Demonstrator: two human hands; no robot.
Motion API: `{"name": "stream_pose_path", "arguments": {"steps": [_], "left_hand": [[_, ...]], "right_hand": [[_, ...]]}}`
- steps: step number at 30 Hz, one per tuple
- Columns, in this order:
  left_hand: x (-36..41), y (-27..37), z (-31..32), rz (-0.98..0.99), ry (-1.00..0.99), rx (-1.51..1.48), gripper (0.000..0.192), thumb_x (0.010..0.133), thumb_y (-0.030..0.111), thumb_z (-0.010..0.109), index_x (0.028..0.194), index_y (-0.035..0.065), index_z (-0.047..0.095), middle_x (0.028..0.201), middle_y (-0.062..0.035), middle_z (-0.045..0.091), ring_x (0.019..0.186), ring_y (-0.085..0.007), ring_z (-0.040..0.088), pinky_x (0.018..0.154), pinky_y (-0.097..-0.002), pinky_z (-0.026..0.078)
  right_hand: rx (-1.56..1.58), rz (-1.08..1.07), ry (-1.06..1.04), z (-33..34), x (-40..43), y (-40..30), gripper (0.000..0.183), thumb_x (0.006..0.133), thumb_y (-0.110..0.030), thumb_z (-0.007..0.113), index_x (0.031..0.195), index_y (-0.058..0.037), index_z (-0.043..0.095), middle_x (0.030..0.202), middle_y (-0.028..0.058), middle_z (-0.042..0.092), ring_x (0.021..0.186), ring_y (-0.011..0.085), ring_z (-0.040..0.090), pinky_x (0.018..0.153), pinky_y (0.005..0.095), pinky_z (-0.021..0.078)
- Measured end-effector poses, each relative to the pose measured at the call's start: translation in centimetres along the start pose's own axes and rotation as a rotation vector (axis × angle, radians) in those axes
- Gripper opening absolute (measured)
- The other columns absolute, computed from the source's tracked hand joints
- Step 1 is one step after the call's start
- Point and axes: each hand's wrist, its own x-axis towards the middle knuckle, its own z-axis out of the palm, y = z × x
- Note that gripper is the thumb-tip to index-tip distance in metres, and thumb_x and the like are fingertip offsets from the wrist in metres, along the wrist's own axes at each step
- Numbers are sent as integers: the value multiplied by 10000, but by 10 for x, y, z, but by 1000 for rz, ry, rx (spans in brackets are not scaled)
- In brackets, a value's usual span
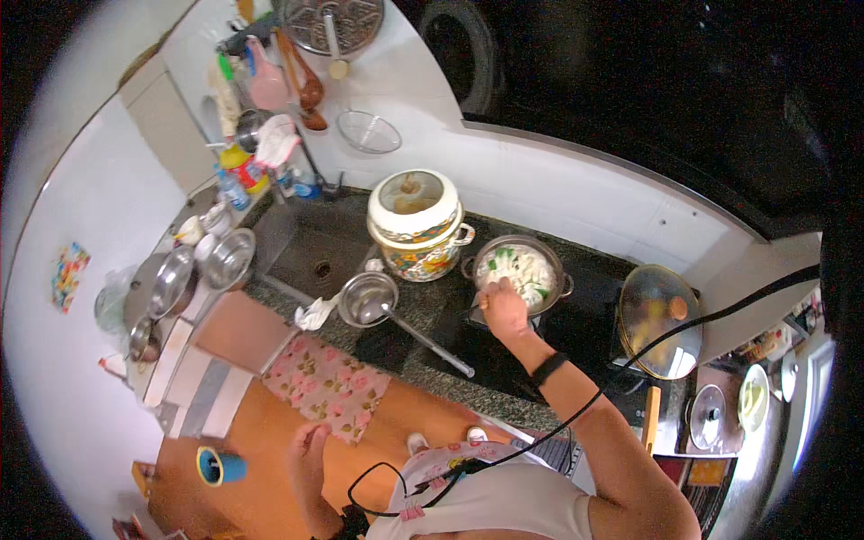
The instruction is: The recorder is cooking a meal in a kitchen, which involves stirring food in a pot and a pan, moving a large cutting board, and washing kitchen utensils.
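My right hand (505, 309) reaches over the near rim of a two-handled pot (563, 266), its fingers bent just above the contents. In the pot lie white pieces that look like dumplings (523, 270), with green leaves among them. Whether those fingers hold anything is hidden by the hand. My left hand (310, 447) hangs low over the floor, fingers loosely curled, with nothing visible in it. A metal ladle (425, 341) rests with its bowl in a steel bowl (349, 317) on the counter, handle towards me.
Left of the pot stands a flowered enamel pot (422, 260) with a glass-topped lid. A glass-lidded pan (658, 324) is at the right. Beside the sink (304, 250) lies a white cloth (316, 314). A black cable (587, 405) crosses my right arm. Steel bowls (229, 260) stand at the left.
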Motion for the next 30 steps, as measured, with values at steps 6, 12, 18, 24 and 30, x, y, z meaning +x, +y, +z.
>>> {"name": "stream_pose_path", "arguments": {"steps": [6, 12, 18, 24, 30], "left_hand": [[120, -1, 40, -28, -384, -141, 171, 805, 109, 485, 894, -32, 523, 873, -87, 569, 818, -121, 532, 711, -223, 413], [186, -10, 73, 117, -700, -145, 175, 804, 99, 487, 915, -34, 504, 873, -81, 568, 827, -121, 534, 738, -225, 412], [188, -5, 82, 10, -781, -128, 168, 805, 91, 476, 920, -29, 504, 870, -83, 570, 818, -119, 536, 731, -226, 416], [185, -13, 80, -50, -752, -176, 190, 801, 91, 482, 931, -47, 500, 857, -92, 573, 816, -123, 540, 702, -216, 420], [185, -11, 75, -15, -722, -185, 184, 802, 79, 479, 938, -43, 501, 880, -102, 563, 828, -117, 531, 724, -222, 416]], "right_hand": [[468, 35, 260, -64, -16, 41, 104, 763, -86, 488, 722, 9, 500, 742, 137, 459, 653, 269, 468, 578, 319, 393], [437, 195, 321, -90, -31, 57, 149, 786, -116, 507, 800, 29, 541, 723, 89, 501, 647, 175, 507, 598, 261, 404], [493, 351, 426, -31, -44, 105, 189, 763, -128, 543, 882, 14, 574, 793, 93, 584, 708, 161, 564, 628, 256, 449], [1286, 750, 631, -2, -32, 90, 189, 752, -162, 549, 825, 10, 575, 777, 73, 583, 716, 160, 569, 650, 253, 448], [1304, 556, 676, -9, -34, 54, 163, 775, -143, 523, 839, -3, 577, 779, 45, 574, 709, 130, 555, 642, 245, 464]]}}
